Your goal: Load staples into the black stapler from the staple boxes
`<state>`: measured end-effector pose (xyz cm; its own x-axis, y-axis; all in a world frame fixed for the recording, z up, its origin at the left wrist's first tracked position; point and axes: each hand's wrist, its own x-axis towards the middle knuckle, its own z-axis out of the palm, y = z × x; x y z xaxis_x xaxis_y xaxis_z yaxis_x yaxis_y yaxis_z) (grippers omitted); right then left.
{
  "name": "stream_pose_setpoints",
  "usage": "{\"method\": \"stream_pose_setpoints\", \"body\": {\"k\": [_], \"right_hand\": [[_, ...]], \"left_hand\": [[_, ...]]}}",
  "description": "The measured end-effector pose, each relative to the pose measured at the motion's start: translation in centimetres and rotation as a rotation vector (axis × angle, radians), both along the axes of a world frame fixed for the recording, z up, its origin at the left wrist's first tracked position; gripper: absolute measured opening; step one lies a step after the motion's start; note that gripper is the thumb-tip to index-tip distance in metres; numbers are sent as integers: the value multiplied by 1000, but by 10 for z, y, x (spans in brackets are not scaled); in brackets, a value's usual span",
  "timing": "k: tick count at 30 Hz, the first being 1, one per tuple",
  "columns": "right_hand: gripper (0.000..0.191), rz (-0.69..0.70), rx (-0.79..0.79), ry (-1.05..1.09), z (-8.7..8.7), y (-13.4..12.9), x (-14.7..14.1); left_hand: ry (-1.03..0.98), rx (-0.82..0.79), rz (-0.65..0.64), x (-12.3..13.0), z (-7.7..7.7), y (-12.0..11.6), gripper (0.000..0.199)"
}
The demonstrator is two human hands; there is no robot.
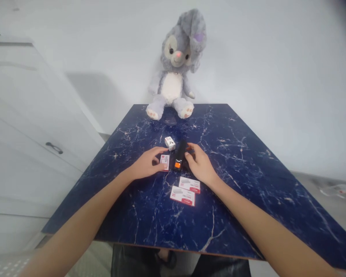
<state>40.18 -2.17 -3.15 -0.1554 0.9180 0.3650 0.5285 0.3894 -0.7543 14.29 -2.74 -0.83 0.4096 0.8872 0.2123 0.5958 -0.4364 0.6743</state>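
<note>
A black stapler (179, 154) with an orange patch at its near end lies on the blue table, and my right hand (200, 163) has its thumb and fingers closed against its right side. To the left of it, my left hand (146, 163) has its thumb over a small red-and-white box (165, 161), with the other fingers curled beside it. My left index fingertip reaches close to a white staple box (170, 143) just behind. Nearer to me are two flat red-and-white staple boxes (189, 184) (182, 196), their edges touching or overlapping.
A grey plush rabbit (173, 86) sits at the table's far edge against the white wall. The dark blue marbled table (233, 200) has its front edge near my legs. A white cabinet (31, 127) with dark handles stands on the left.
</note>
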Motion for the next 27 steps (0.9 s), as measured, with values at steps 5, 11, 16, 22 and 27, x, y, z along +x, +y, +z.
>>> {"method": "stream_pose_setpoints", "body": {"k": [5,11,16,22,27], "right_hand": [[39,8,-14,-1,2,-1,0],[40,56,-89,9,7,-2,1],[40,39,-68,-29,5,-2,2],[40,34,-94,-68,8,-2,2],[40,40,-75,-82,9,-3,1]], "left_hand": [[-88,-111,-132,6,-3,-6,74],[-56,132,-112,14,8,-13,40],[98,394,-332,35,17,-36,20],[234,506,-665,66,3,-61,23],[-50,580,-325,51,10,-50,23]]}}
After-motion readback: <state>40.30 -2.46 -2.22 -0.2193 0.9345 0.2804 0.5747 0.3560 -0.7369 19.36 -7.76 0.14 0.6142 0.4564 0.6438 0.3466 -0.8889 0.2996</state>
